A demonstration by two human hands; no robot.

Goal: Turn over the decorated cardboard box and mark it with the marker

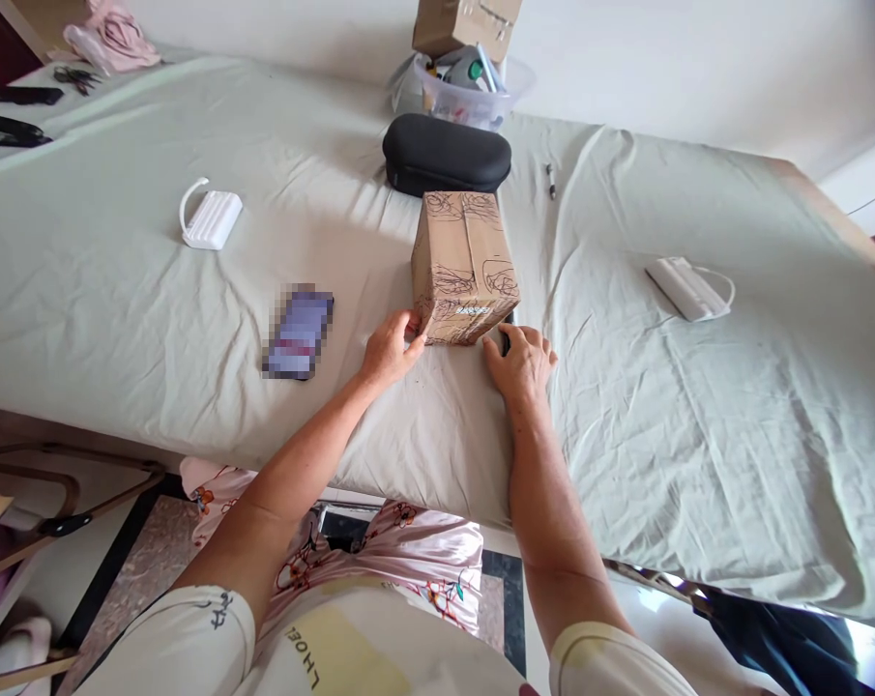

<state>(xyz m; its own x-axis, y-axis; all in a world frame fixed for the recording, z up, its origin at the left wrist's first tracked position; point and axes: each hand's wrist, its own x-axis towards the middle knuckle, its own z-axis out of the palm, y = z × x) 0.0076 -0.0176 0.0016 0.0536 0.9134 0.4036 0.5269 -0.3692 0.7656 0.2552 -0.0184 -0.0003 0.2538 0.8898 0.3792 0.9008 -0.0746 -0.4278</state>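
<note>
A brown cardboard box [466, 261] with dark scribbles stands on the cloth-covered surface in front of me. My left hand [392, 350] is closed at its lower left front corner, thumb and fingers touching the cardboard. At the lower right front corner, my right hand [522, 360] is curled around a small dark object [507, 340]. Most of that object is hidden by the fingers and the box, so its kind cannot be made out. A phone [299, 333] with a blurred screen lies to the left of my left hand.
Behind the box sit a black case [448, 155] and a clear plastic tub [473, 104] of mixed items. White ribbed blocks with loops lie left [215, 219] and right [688, 288]. A pen [551, 182] rests beyond the box. The surface's front edge is close to me.
</note>
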